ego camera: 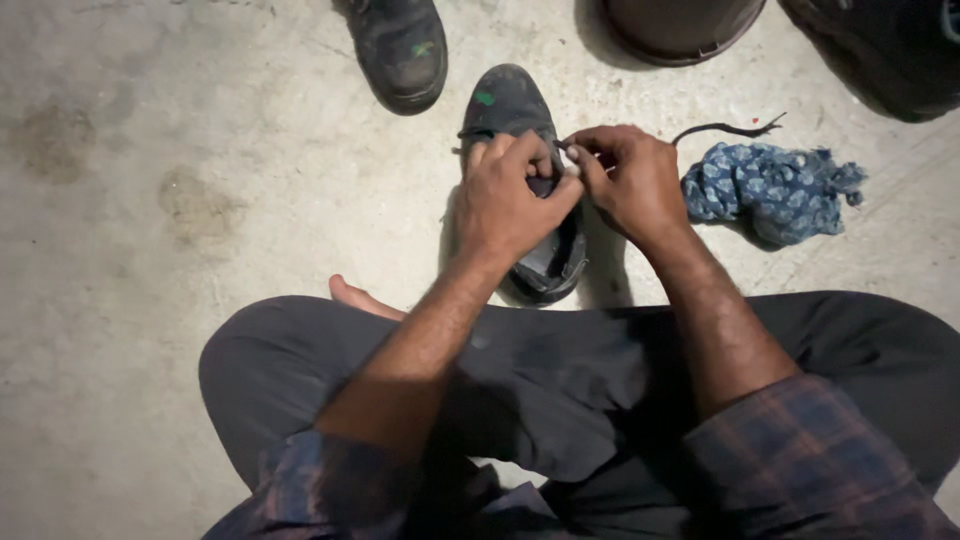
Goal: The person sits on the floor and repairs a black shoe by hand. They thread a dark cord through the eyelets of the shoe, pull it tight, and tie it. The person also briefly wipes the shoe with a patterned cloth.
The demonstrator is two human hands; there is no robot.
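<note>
A worn black shoe (512, 105) with a green spot on its toe lies on the concrete floor in front of my crossed legs. My left hand (505, 200) grips the middle of the shoe over its lacing. Just to the right, my right hand (630, 180) pinches a dark shoelace (725, 130); the lace's free end trails off to the right across the floor. The two hands touch above the shoe and hide its tongue and eyelets.
A second black shoe (400, 50) lies at the top, left of the first. A crumpled blue patterned cloth (775, 190) rests to the right. A round dark container base (680, 30) and a dark object (890, 60) sit at the top right.
</note>
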